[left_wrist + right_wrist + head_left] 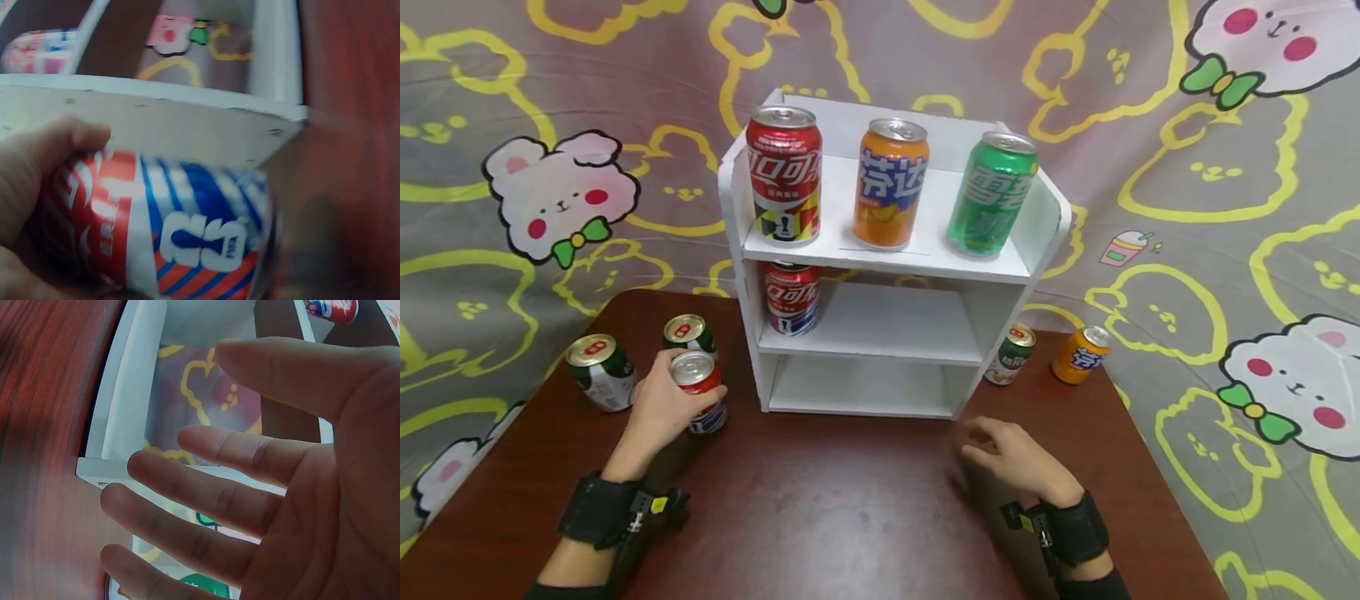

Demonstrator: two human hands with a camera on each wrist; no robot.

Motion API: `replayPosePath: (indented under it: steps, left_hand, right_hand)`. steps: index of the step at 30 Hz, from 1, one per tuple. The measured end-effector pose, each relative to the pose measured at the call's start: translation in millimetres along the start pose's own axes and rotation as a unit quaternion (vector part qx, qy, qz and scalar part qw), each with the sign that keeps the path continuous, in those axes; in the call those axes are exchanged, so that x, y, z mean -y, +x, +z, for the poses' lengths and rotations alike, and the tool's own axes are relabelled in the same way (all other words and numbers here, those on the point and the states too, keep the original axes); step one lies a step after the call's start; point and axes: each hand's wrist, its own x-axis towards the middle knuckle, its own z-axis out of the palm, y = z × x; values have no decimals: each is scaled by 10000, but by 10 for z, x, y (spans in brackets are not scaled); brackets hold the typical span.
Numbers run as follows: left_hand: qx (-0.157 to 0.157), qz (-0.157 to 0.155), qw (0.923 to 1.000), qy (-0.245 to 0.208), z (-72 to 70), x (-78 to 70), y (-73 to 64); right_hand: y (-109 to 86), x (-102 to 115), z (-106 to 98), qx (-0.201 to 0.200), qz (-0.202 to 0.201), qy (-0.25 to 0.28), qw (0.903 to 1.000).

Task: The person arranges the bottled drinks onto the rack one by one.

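My left hand [662, 402] grips a red and blue cola can [700, 383] left of the white shelf [880, 410]. In the left wrist view this can [187, 231] shows its striped lower part, with fingers and thumb round its upper part. My right hand [1011, 457] is over the table in front of the shelf's right side, holding nothing; its fingers [206, 487] are spread and relaxed in the right wrist view. On the shelf top stand a red cola can [784, 175], an orange soda can [891, 183] and a green soda can [992, 193]. Another cola can [792, 298] occupies the middle tier's left end.
Two green and white cans, one nearer [601, 372] and one farther [688, 333], stand beside my left hand. Right of the shelf are another green can [1011, 354] and a small orange can [1081, 355]. Patterned cloth [685, 225] hangs behind the brown table [842, 500].
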Motion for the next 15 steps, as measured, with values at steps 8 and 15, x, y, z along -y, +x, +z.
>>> replayPosePath:
  steps: [8, 15]
  left_hand:
    - [350, 462, 9979, -291, -183, -329, -134]
    - [613, 836, 9926, -639, -197, -571, -272]
  right_hand:
    - [-12, -31, -20, 109, -48, 94, 9999]
    - [2, -16, 2, 94, -134, 61, 9998]
